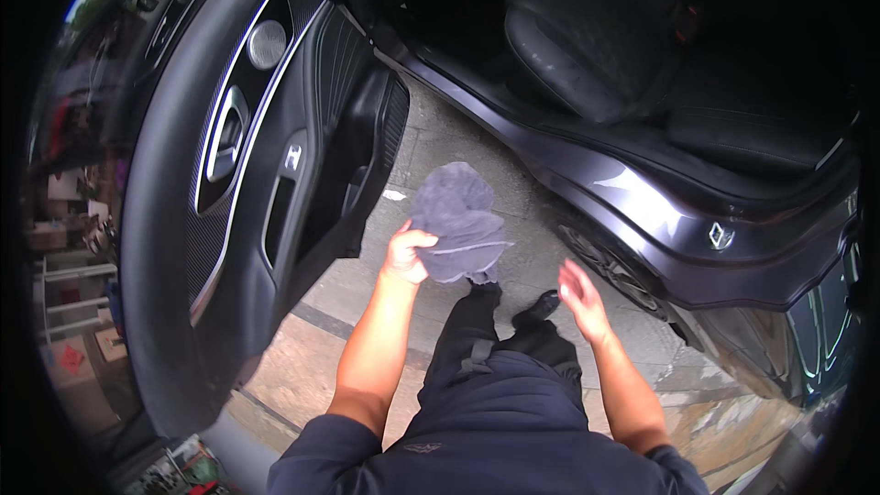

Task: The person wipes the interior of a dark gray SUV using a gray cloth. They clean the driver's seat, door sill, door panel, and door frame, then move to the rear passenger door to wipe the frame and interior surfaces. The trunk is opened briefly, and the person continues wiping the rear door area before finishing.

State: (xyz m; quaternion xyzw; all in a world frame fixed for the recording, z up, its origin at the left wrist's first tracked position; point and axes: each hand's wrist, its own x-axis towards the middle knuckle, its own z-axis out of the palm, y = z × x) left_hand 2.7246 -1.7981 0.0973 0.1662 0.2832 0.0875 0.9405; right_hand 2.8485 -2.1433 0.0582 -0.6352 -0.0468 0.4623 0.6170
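Observation:
A folded grey-purple cloth point(454, 211) hangs from my left hand point(406, 254), whose thumb lies on top and fingers pass behind it. The cloth is in front of me, over the paved ground between the open car door and the car body. My right hand point(581, 298) is raised in the air with nothing in it, its fingers stretched out. It is nearest to the rear wheel point(616, 266) and touches nothing.
To my left stands the open door point(170, 192), with its chrome inner handle point(226, 142) and speaker point(267, 44). On the right is the shiny dark grey car body point(623, 211) with a door striker point(721, 236). Black seats point(587, 55) show inside. My shoes point(537, 308) stand on the pavement.

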